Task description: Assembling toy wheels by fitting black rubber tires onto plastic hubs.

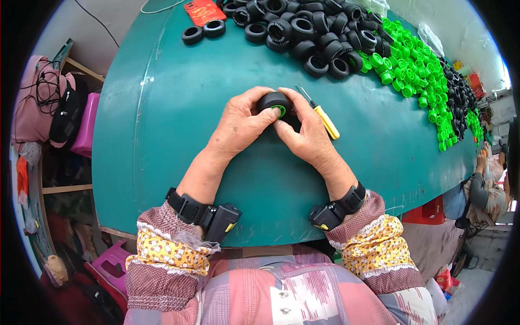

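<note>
Both hands meet over the middle of the dark green table top (162, 135), sharing one small black rubber toy tyre with a bright green plastic hub (276, 104). The left hand (238, 125) grips the tyre from its own side, thumb pressed against the green hub and fingers curled over the top of the black tread. The right hand (306, 132) clasps it from the other side, thumb beside the left thumb on the hub (the two thumbs all but touch). The tyre sits just above the table surface between them.

Just beyond the right hand's knuckles lies a small screwdriver with a yellow plastic handle (324, 119), its thin metal tip pointing away from the person. Each wrist carries a black strapped-on device (216, 216), and patterned fabric sleeves cover the forearms.

Farther out, ahead of the hands, a heap of loose black rubber tyres (309, 30) spreads over the table; to the right of it runs a long pile of green plastic hubs (411, 70). A flat red packet (203, 11) lies at the far edge, ahead of the left hand. No bins or trays hold any of these parts.
</note>
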Demonstrator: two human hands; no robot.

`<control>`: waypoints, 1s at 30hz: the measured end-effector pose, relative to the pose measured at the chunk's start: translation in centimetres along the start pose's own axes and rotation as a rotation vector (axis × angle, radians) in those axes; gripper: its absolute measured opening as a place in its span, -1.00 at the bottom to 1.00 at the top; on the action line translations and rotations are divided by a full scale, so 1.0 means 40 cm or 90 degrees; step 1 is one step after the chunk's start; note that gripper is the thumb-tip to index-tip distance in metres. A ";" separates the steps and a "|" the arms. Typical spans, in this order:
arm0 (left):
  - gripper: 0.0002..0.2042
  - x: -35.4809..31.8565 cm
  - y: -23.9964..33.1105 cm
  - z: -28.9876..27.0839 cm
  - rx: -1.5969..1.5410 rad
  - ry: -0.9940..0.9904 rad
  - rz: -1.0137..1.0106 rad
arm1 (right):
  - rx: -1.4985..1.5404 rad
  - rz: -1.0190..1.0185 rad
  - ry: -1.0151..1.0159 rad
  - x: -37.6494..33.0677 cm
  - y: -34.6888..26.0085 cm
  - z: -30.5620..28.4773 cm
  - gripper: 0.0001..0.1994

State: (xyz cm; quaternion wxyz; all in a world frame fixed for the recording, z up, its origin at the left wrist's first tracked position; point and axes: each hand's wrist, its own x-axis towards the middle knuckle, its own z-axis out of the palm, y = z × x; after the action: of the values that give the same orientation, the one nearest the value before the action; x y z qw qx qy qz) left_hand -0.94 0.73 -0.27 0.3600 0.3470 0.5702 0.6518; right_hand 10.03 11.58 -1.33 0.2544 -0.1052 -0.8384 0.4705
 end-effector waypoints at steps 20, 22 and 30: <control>-0.41 -0.008 0.021 -0.014 -0.108 -0.125 -0.051 | 0.010 -0.127 0.126 0.007 -0.003 0.004 -0.64; -0.40 -0.006 0.031 -0.003 -0.095 -0.089 -0.087 | -0.015 -0.146 0.117 0.006 -0.017 -0.005 -0.62; -0.43 -0.002 0.002 0.005 -0.053 -0.074 0.012 | 0.417 0.154 -0.048 0.006 -0.009 -0.015 -0.47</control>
State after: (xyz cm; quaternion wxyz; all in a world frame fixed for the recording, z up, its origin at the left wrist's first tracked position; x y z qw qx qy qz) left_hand -0.74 0.77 -0.16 0.4004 0.3742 0.5177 0.6570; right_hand 10.18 11.94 -0.70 0.1860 -0.0995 -0.6334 0.7445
